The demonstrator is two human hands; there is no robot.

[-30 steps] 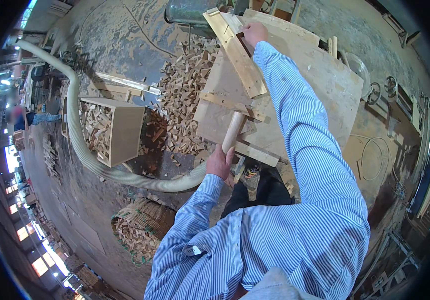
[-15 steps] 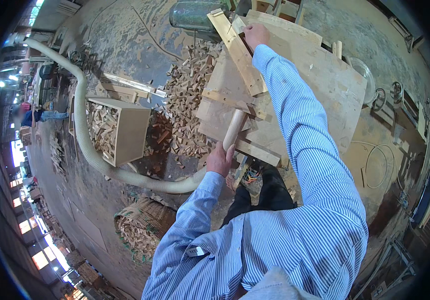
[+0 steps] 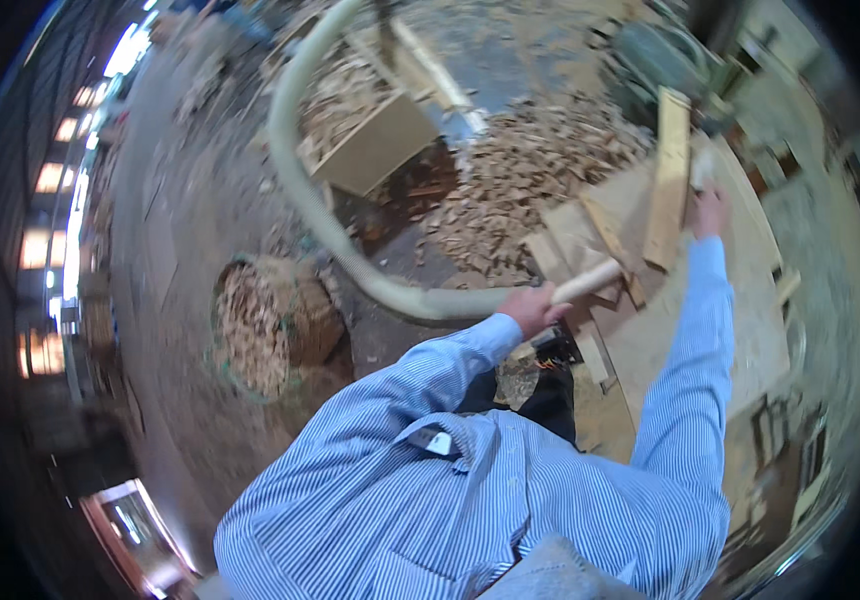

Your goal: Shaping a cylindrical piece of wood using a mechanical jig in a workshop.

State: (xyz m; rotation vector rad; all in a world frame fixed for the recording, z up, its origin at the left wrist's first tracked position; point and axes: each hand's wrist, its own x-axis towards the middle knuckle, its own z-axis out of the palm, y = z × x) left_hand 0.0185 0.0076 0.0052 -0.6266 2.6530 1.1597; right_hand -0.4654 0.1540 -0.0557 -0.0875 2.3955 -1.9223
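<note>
My left hand [image 3: 537, 310] is closed around the near end of a pale, round wooden rod [image 3: 588, 283]. The rod's far end lies at a narrow wooden strip [image 3: 605, 232] on the wooden worktable [image 3: 695, 335]. On the far right, my right hand [image 3: 710, 212] is over the table beside a thick wooden plank [image 3: 666, 190]. A pale, blurred shape shows just beyond its fingers. Motion smears those fingers, so their grip is unclear.
A ribbed hose [image 3: 345, 250] curves along the table's left side. Wood offcuts [image 3: 520, 180] are heaped beyond it. A box [image 3: 375, 145] and a wicker basket [image 3: 315, 320] hold more offcuts. A green machine [image 3: 660, 60] stands at the far right.
The view has swung left, so the table and both hands appear farther right. My left hand still grips the rod. My right hand stays by the plank.
</note>
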